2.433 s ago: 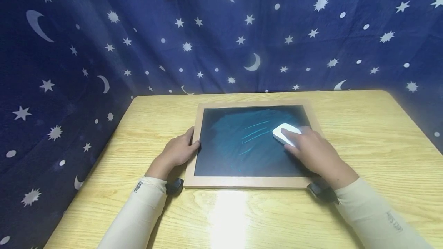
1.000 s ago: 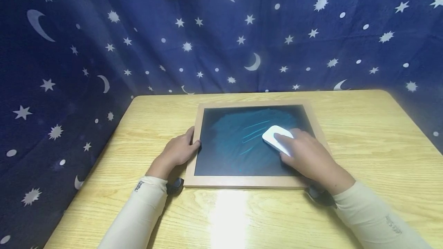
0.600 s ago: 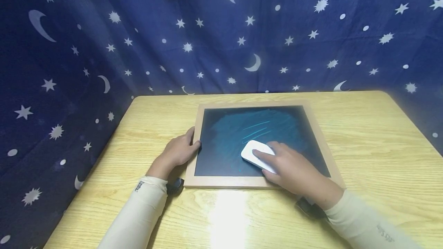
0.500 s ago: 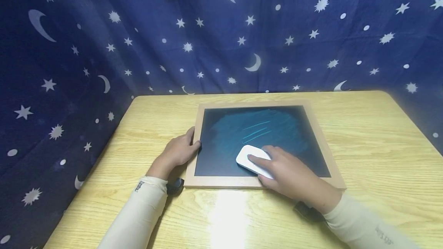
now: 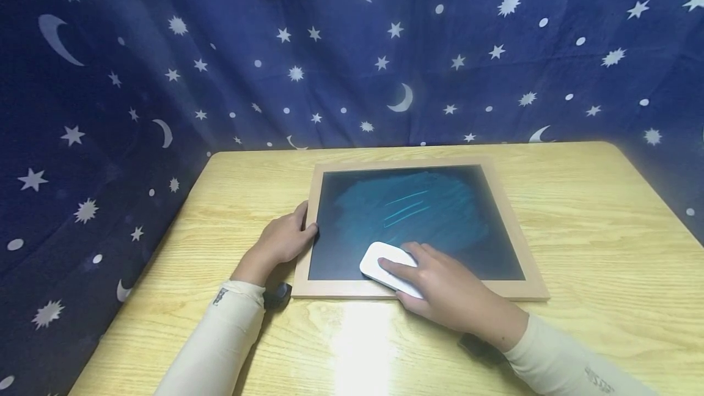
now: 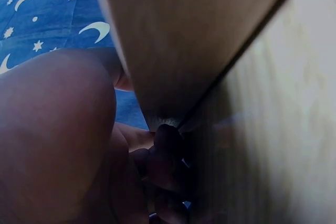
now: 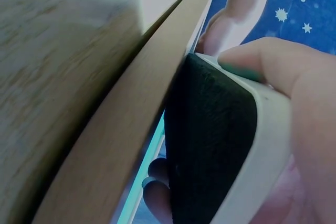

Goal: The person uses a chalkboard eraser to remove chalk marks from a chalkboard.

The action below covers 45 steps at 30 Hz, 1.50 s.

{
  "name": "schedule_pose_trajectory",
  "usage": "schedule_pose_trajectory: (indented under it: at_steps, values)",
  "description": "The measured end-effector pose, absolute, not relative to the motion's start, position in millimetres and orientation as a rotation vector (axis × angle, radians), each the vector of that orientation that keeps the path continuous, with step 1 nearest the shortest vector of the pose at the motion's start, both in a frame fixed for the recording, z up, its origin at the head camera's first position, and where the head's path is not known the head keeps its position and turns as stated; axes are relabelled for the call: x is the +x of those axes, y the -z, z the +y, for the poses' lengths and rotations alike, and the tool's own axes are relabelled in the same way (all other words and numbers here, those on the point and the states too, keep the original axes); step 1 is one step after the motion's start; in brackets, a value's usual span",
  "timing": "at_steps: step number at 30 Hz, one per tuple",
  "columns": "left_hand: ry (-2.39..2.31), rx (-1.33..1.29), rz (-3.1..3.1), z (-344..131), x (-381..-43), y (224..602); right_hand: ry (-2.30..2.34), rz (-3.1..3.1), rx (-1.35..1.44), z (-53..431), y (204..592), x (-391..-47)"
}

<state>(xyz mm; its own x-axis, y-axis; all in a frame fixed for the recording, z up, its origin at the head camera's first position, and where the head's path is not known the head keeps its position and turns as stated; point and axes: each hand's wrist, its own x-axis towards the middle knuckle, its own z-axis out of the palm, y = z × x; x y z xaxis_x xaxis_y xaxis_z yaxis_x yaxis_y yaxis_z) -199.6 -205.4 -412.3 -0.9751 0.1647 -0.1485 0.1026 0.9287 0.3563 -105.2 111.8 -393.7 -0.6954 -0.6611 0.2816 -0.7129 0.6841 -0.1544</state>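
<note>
A chalkboard (image 5: 352, 231) with a light wooden frame lies on the table, its dark surface smeared with blue-green chalk. Several bright chalk lines (image 5: 407, 209) cross its middle. In the head view my right hand (image 5: 445, 286) grips a white board eraser (image 5: 376, 261) over the board's near edge. The right wrist view shows the eraser's black felt (image 7: 210, 129) tilted beside the frame edge, thumb and fingers on opposite sides of the white back. My left hand (image 5: 283, 240) holds the frame's left side, thumb on top; in the left wrist view its fingers (image 6: 168, 156) curl against the frame's side.
The pale wooden table (image 5: 594, 231) extends around the board, with a bright glare at its near middle. A dark blue curtain (image 5: 330, 90) with moons and stars hangs behind and to the left. Dark wrist devices (image 5: 277, 296) sit under both wrists.
My right hand has swept the eraser from the board's right side leftward and down to the near edge. The lowest chalk streak has largely faded. The left hand has stayed put.
</note>
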Motion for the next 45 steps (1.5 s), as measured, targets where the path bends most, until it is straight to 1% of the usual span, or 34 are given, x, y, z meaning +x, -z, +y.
schedule_pose_trajectory:
  at_steps: [9,15,24,32,45]
  values:
    - [-0.524,0.208,2.922,-206,-200,413,-0.458,-2.735,1.090,113,393,-110]
    - [-0.527,0.211,2.924,-207,-201,415,-0.446,-2.769,0.972,119,392,-118]
    - [-0.523,0.222,2.924,-207,-201,413,-0.462,-2.884,0.694,150,389,-144]
    - [-0.510,0.210,2.925,-206,-200,412,-0.461,-2.920,0.609,181,382,-163]
    - [-0.504,0.220,2.936,-206,-200,413,-0.456,-3.004,0.496,207,377,-175]
